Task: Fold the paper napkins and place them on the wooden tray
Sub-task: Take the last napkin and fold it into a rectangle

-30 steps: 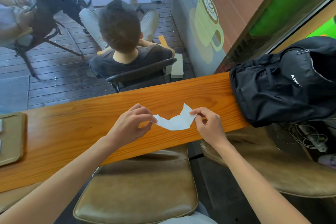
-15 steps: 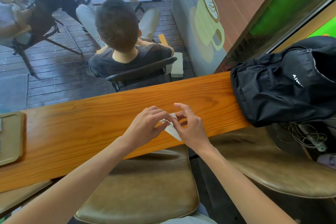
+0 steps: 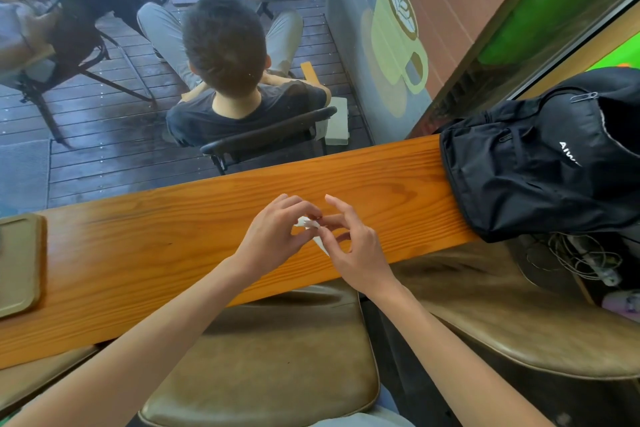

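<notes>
A small white paper napkin (image 3: pixel 309 224) is pinched between both hands over the middle of the orange wooden counter (image 3: pixel 173 239). My left hand (image 3: pixel 273 236) holds its left side with thumb and fingers. My right hand (image 3: pixel 353 246) grips the right side, index finger raised; a white tip pokes out below the fingers. Most of the napkin is hidden by the fingers. The wooden tray (image 3: pixel 19 263) lies at the counter's far left edge, partly cut off by the frame.
A black backpack (image 3: pixel 540 156) rests on the counter's right end. Brown cushioned stools (image 3: pixel 270 357) stand below the counter. Beyond the glass a person sits in a chair with their back turned. Tangled cables (image 3: pixel 575 256) lie at the right.
The napkin was stretched wide between my hands; they have come together and it is now gathered small between the fingers.
</notes>
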